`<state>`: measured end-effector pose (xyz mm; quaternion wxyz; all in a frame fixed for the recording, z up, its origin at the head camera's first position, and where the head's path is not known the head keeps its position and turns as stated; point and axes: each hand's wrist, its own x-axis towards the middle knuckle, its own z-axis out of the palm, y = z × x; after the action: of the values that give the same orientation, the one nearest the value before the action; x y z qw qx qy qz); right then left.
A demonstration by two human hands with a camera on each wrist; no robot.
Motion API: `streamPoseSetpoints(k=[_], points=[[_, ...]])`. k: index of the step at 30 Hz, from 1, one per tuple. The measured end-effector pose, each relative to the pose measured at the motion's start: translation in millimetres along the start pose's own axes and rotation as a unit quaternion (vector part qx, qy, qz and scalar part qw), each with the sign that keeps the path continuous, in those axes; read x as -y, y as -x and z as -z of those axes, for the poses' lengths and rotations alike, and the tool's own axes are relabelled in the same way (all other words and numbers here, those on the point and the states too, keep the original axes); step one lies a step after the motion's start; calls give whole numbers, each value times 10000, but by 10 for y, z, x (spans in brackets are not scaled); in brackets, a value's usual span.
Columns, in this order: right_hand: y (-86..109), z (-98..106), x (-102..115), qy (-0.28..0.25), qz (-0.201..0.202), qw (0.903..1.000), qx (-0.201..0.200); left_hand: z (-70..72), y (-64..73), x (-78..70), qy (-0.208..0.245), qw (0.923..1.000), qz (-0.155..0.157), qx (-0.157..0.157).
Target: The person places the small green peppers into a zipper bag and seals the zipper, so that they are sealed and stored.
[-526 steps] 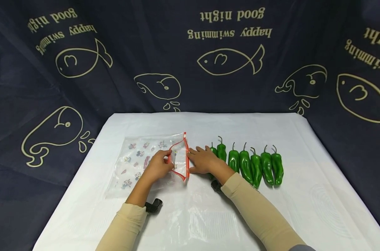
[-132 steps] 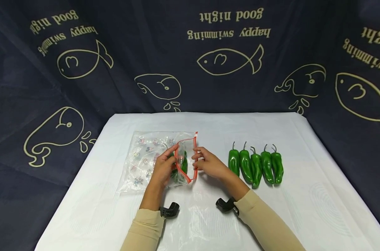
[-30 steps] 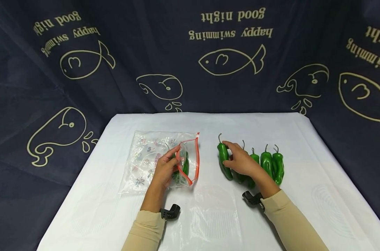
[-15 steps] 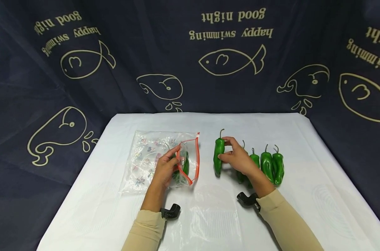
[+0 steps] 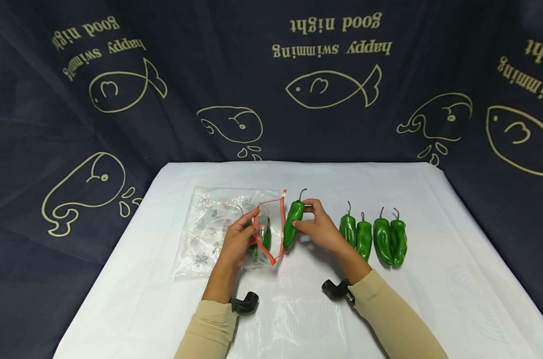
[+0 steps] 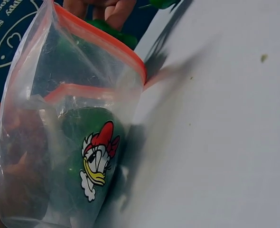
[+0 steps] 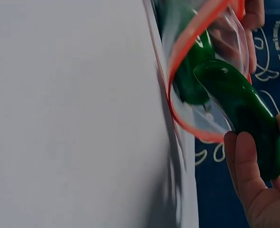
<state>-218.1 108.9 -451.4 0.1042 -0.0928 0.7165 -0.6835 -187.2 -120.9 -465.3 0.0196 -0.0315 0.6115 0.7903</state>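
Observation:
A clear zip bag [image 5: 199, 224] with cartoon prints and a red-edged mouth lies on the left of the table, its mouth held apart. My left hand [image 5: 237, 242] pinches the near edge of that mouth between thumb and fingers. Green peppers [image 7: 192, 76] show inside the bag; how many is hard to tell. Just right of the mouth, my right hand [image 5: 320, 227] grips another green pepper [image 5: 293, 223] between thumb and fingers, stem pointing up and away. In the right wrist view this pepper's tip reaches the bag's red rim [image 7: 178, 52].
Several green peppers lie in a row on the right of the white table [image 5: 271, 319]: two [image 5: 363, 239] nearer the middle, two [image 5: 382, 242] further right. A dark cloth [image 5: 235, 60] with fish prints hangs behind and beside the table.
My right hand has lifted a pepper from the row and carried it left to the bag's mouth. Earlier peppers went from the table into the bag. My left hand stays on the bag.

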Motion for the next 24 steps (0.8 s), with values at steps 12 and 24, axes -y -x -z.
streamPoseSetpoints(k=[12,24], points=[[-4,-281,-19,100,-178,9985,512,-19,12,9,-62,10000,-17,-5],[27,-336,-48,1004,-156,9933,554,-39,13,3,-34,10000,48,21]])
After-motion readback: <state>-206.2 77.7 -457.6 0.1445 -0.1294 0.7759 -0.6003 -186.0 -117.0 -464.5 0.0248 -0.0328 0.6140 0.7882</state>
